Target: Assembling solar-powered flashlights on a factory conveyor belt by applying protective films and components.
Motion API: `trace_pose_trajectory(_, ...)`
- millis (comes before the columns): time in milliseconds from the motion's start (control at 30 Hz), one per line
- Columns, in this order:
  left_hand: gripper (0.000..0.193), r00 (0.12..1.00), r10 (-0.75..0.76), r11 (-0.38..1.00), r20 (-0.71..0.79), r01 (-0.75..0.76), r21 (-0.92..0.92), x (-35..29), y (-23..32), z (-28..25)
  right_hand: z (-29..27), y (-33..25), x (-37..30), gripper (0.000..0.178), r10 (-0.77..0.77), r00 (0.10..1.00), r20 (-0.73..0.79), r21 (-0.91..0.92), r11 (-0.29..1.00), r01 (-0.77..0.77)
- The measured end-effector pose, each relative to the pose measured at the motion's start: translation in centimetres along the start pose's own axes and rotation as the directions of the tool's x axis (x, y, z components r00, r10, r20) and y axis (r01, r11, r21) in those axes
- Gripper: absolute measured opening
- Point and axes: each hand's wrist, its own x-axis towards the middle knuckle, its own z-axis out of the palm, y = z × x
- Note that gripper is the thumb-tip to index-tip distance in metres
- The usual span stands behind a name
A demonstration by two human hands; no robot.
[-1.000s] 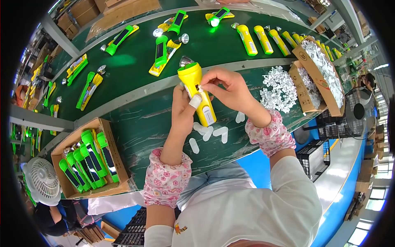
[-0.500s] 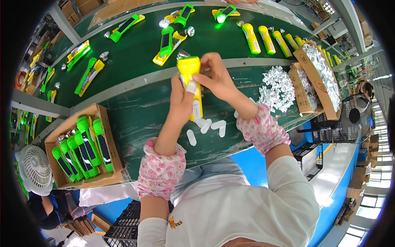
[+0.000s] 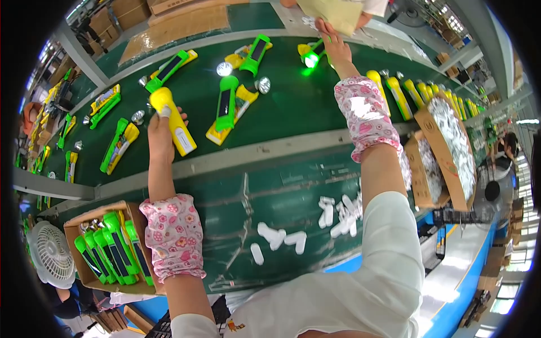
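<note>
My left hand [image 3: 162,133] is closed around a yellow flashlight body [image 3: 181,133] over the belt at left, its wide head pointing away from me. A white covering sits on the left thumb. My right hand [image 3: 338,52] reaches to the far side, fingers stretched out over the end of a lit green flashlight half [image 3: 319,49]; whether it grips this is hidden. Between the hands lie green flashlight halves with dark panels, such as one green half [image 3: 226,104] on a yellow half [image 3: 241,114], with round silver reflectors beside them.
White strips [image 3: 274,235] lie on the near green bench [image 3: 225,203]. A carton [image 3: 147,248] of green flashlights stands at left beside a white fan [image 3: 51,254]. Cartons of white pieces [image 3: 451,147] stand at right. Across the belt, another person holds a cream sheet [image 3: 332,12].
My hands have parted. The left carried the yellow flashlight body left and onto the belt; the right let go of it and stretched to the far side. The view has shifted.
</note>
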Motion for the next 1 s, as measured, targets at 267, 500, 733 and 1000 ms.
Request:
trace_pose_trajectory(267, 0.039, 0.932, 0.325, 0.622, -0.159, -0.084, 0.778, 1.8, -4.0, -1.8, -1.5, 0.2, 2.5, 0.035, -0.339, 0.905, 0.257, -0.065, 0.928, 0.367)
trace_pose_trajectory(500, 0.046, 0.883, -0.12, 0.987, 0.454, 0.155, -0.041, -14.2, 2.4, 10.8, -17.1, -1.6, -10.6, 0.051, -0.52, 0.852, 0.059, 0.68, 0.646, 0.347)
trace_pose_trajectory(733, 0.061, 0.881, -0.243, 0.578, 0.407, 0.468, -0.669, -19.2, 1.1, 16.4, -26.9, -10.8, -26.7, 0.058, -0.254, 0.963, 0.095, 0.846, 0.53, 0.056)
trace_pose_trajectory(1000, 0.043, 0.858, -0.115, 0.619, 0.501, 0.457, -0.639, -20.4, -2.2, 11.9, -26.0, -7.1, -37.1, 0.041, 0.035, 0.989, 0.145, 0.687, 0.716, -0.126)
